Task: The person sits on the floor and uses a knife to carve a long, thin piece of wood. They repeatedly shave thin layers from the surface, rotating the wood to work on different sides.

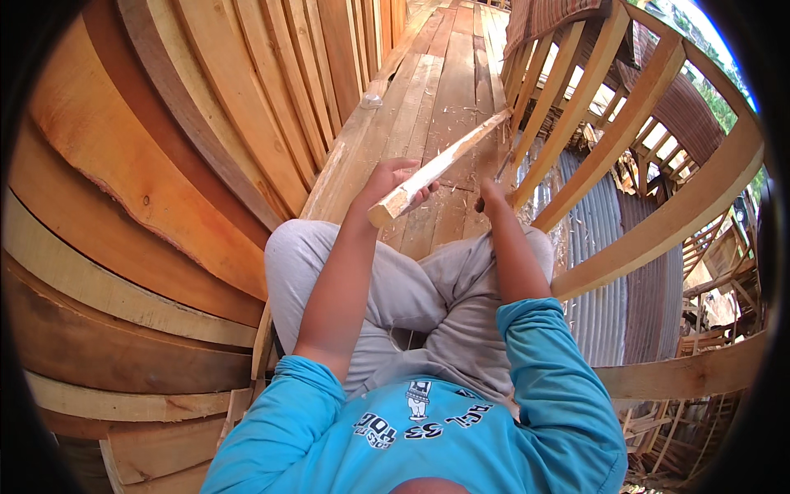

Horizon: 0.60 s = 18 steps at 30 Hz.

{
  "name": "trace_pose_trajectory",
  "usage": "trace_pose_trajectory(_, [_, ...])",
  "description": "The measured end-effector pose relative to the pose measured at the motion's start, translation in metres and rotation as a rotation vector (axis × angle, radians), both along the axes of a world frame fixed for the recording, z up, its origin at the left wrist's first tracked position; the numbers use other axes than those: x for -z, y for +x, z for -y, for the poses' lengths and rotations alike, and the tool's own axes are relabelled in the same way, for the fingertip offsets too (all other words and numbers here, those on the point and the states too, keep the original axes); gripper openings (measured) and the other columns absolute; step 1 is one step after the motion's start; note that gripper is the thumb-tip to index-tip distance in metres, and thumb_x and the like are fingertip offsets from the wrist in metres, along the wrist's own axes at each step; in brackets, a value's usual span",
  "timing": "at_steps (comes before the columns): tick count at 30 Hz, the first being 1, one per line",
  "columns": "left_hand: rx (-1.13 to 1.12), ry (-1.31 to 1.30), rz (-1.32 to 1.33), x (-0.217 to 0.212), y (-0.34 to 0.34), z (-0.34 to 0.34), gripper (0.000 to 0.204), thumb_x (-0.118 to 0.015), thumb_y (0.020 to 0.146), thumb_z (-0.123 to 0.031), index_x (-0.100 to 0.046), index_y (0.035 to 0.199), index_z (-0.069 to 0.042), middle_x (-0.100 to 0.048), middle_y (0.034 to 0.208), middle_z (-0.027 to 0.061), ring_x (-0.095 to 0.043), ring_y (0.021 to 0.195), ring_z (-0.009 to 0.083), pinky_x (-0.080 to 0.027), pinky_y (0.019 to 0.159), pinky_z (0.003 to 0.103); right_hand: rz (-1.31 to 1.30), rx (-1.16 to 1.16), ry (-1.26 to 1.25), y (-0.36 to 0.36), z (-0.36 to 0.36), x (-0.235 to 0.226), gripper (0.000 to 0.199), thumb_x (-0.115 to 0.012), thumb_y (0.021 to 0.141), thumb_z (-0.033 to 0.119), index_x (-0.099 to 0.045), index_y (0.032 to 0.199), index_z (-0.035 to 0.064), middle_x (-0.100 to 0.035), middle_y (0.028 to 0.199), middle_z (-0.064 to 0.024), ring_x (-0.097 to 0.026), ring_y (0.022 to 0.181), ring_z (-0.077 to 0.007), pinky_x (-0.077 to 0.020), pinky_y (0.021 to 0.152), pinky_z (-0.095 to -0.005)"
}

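Observation:
A squared wooden stick (448, 155) slants away from me, its cut end near my lap and its far end by the railing posts. Its upper face looks pale and freshly shaved. My left hand (393, 183) is wrapped around the near part, thumb on one side and fingertips showing on the other. To the right of the stick, my right hand (492, 199) is closed on a small tool with a thin metal blade (503, 168), probably a knife, pointing up and away. Its handle is hidden in my fist. The blade appears apart from the stick.
I sit cross-legged on a plank floor (411, 107) strewn with wood shavings. Tall stacked boards (156, 189) line the left side. A wooden railing (613, 132) runs along the right, with corrugated metal roofing (597, 280) below it. A small clear object (371, 100) lies beside the boards.

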State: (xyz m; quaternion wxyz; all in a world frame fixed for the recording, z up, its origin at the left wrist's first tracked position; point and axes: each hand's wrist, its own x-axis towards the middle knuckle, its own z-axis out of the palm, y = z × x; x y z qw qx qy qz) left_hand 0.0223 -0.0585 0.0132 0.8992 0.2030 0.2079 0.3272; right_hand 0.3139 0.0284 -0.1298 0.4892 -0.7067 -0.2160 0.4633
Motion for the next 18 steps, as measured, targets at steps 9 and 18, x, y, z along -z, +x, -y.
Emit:
trace_pose_trajectory(9, [0.082,0.029,0.267,0.047,-0.033,-0.032,0.051,-0.046,0.095,-0.026,-0.048,0.121,0.018,-0.064,0.09,0.0203,-0.069,0.076,0.0232,-0.063,0.059,0.027,-0.297,0.036,-0.082,0.032,-0.029,0.045,0.015,-0.04,0.089,0.02,-0.044,0.093,0.0064,-0.042,0.063,-0.0072,-0.043,0.048,-0.0202,-0.0392,0.044,-0.0389])
trace_pose_trajectory(18, [0.12,-0.034,-0.057,0.054,-0.027,-0.032,0.068,-0.059,0.087,-0.015,-0.025,0.143,0.002,-0.045,0.077,0.0021,-0.042,0.052,0.0058,-0.041,0.039,0.016,-0.176,-0.124,0.162,-0.003,-0.051,-0.027,0.02,-0.04,0.101,0.026,-0.045,0.102,0.0063,-0.048,0.073,-0.0064,-0.045,0.051,-0.0159,-0.0409,0.044,-0.0306])
